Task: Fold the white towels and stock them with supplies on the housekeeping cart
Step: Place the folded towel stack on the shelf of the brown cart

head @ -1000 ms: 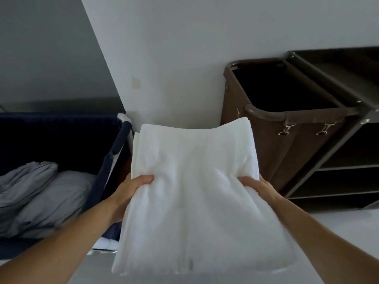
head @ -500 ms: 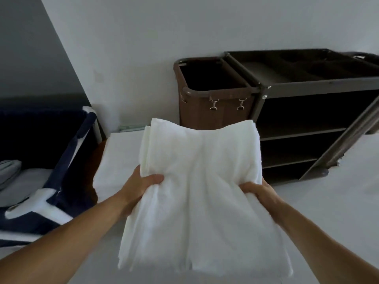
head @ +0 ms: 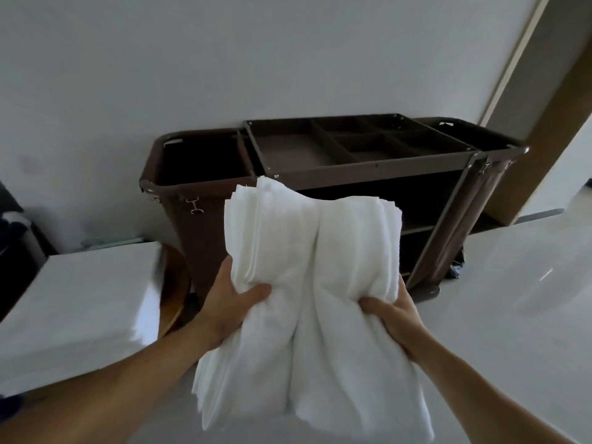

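One sagging bundle of folded white terry towels (head: 314, 283), layers uncountable, hangs in the air before the single brown metal housekeeping cart (head: 368, 170), pinched by the left hand (head: 230, 302) and right hand (head: 395, 312), thumbs on top, fingers hidden underneath; best kept level and slid flat onto a shelf (head: 416, 230).
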A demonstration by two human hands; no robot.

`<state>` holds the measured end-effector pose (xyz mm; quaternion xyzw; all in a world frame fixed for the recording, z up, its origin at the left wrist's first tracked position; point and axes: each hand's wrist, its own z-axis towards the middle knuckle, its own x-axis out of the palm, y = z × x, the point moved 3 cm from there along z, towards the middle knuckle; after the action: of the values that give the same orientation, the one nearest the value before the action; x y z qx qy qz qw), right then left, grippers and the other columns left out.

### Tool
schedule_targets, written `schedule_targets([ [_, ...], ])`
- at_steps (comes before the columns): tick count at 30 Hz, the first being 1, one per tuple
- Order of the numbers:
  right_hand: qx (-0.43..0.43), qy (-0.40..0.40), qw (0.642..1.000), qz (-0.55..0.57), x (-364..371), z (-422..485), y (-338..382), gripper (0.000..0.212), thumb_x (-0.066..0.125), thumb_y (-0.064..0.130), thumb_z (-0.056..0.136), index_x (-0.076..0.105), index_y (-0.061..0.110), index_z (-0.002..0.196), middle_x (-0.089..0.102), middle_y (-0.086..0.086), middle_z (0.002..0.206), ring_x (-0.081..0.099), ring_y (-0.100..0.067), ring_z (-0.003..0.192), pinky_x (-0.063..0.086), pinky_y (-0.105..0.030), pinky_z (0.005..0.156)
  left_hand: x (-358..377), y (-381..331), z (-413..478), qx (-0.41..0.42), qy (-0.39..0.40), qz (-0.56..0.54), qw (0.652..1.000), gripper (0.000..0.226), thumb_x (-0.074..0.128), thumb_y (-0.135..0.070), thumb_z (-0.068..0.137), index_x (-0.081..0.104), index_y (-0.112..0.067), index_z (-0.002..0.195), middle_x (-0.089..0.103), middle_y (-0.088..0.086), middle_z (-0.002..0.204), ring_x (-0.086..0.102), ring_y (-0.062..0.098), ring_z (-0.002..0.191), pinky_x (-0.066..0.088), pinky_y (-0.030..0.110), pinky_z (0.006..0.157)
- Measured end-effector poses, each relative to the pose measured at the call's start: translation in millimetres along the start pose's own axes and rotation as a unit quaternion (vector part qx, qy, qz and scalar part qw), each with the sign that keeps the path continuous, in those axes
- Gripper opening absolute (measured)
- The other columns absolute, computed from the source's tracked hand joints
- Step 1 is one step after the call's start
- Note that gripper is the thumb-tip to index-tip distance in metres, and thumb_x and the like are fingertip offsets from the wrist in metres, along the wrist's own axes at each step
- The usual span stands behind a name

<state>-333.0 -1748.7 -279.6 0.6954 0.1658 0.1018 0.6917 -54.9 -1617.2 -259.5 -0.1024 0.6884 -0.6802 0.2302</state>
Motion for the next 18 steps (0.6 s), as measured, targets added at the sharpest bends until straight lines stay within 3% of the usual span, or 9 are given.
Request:
schedule_targets([
  [3,-0.042,-0.018,0.998,-0.040,-43,31,-3,0.084,0.082,0.042,0.045,0.048,0.071,0.116,0.065,0.028,0.115,0.063,0.008,0.102,0.051,-0.024,0.080,45,-3,20,0.036,-0.024,0.005,0.999,0.088,0.080,-0.062,0.054,0.034,-0.062,0.130,0.055,-0.030,0.124,0.056,-0.009,0.112,0.048,0.015,0.087],
  [6,-0.072,-0.033,0.995,-0.066,-67,66,-10,0.083,0.082,0.048,0.046,0.046,0.073,0.116,0.063,0.033,0.116,0.060,0.014,0.104,0.046,-0.020,0.082,79,4,45,0.070,-0.049,0.022,0.996,0.079,0.085,-0.055,0.066,0.027,-0.083,0.113,0.050,-0.046,0.118,0.049,-0.023,0.109,0.044,-0.001,0.076],
  [9,-0.092,-0.036,0.991,-0.091,-82,105,-26,0.082,0.079,0.052,0.047,0.042,0.075,0.118,0.060,0.037,0.117,0.056,0.017,0.105,0.043,-0.019,0.083,109,22,74,0.089,-0.058,0.033,0.994,0.080,0.082,-0.043,0.077,0.024,-0.080,0.119,0.046,-0.045,0.123,0.046,-0.021,0.116,0.043,0.001,0.082],
  [14,-0.111,-0.050,0.987,-0.109,-111,172,-62,0.078,0.075,0.053,0.049,0.042,0.075,0.116,0.058,0.041,0.116,0.054,0.021,0.106,0.042,-0.011,0.080,158,55,127,0.102,-0.101,0.033,0.989,0.072,0.075,-0.055,0.070,0.031,-0.071,0.126,0.050,-0.037,0.126,0.049,-0.013,0.120,0.042,0.001,0.086],
  [18,-0.095,-0.038,0.990,-0.097,-129,230,-95,0.076,0.074,0.049,0.049,0.044,0.074,0.114,0.060,0.038,0.115,0.055,0.018,0.105,0.042,-0.019,0.083,189,79,169,0.099,-0.129,0.056,0.985,0.069,0.073,-0.055,0.071,0.031,-0.071,0.125,0.048,-0.040,0.125,0.048,-0.016,0.119,0.036,-0.001,0.090],
])
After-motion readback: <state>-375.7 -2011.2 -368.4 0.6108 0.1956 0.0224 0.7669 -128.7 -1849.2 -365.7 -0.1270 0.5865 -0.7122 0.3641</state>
